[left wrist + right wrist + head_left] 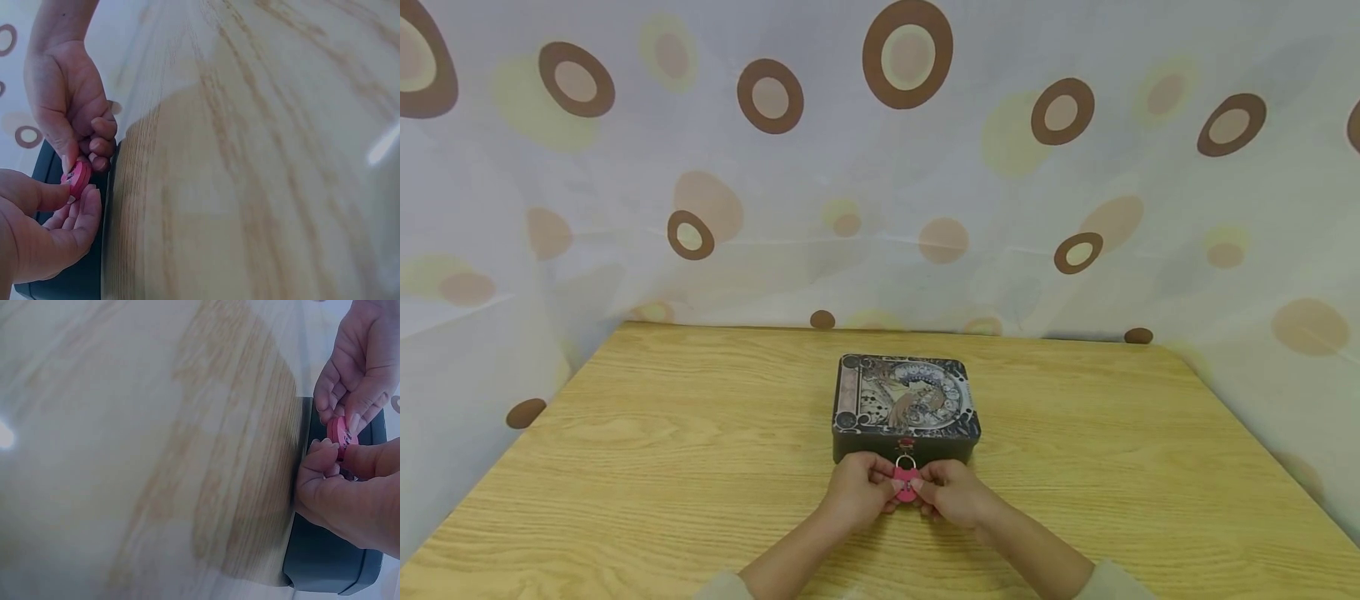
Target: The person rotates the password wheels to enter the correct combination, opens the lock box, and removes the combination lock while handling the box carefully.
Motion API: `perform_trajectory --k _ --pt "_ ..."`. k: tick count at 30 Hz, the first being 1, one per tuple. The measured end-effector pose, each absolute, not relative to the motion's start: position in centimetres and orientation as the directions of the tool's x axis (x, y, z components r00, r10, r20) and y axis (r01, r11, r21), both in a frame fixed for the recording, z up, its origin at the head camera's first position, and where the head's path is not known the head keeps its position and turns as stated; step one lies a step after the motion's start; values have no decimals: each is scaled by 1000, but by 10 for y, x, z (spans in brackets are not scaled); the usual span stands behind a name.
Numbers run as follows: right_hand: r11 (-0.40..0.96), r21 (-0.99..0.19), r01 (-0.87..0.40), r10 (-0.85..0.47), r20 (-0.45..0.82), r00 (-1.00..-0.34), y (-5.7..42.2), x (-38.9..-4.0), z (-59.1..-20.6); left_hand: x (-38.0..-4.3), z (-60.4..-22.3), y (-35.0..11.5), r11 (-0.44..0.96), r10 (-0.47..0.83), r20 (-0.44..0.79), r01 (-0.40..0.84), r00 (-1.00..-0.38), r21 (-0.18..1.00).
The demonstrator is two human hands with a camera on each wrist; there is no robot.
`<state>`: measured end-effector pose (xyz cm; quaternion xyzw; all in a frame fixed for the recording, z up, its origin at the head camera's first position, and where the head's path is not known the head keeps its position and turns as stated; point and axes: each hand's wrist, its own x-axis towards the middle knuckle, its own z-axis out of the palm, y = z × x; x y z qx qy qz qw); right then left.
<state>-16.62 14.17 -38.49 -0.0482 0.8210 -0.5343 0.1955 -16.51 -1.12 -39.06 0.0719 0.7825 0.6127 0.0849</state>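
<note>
A pink combination padlock (906, 486) hangs by its metal shackle at the front clasp (906, 445) of a dark tin box (907, 398) with an illustrated lid. From the left, my left hand (859, 490) pinches the lock's body between thumb and fingers. My right hand (957, 493) grips its other side, the thumb on the front by the number dials. In the left wrist view the pink padlock (76, 179) shows edge-on between both sets of fingertips. The right wrist view has the padlock (341, 433) close against the box's dark front wall (325, 550).
The box stands on a wood-grain table (662, 467), its lid down. Behind the table hangs a pale curtain (850, 167) printed with brown and beige ovals, which also runs along both sides.
</note>
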Motion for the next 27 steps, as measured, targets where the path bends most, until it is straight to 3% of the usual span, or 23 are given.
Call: perform_trajectory --k 27 --pt "422 -895 143 -273 -276 -922 145 -167 -381 -164 -387 -14 214 221 -60 -12 -973 977"
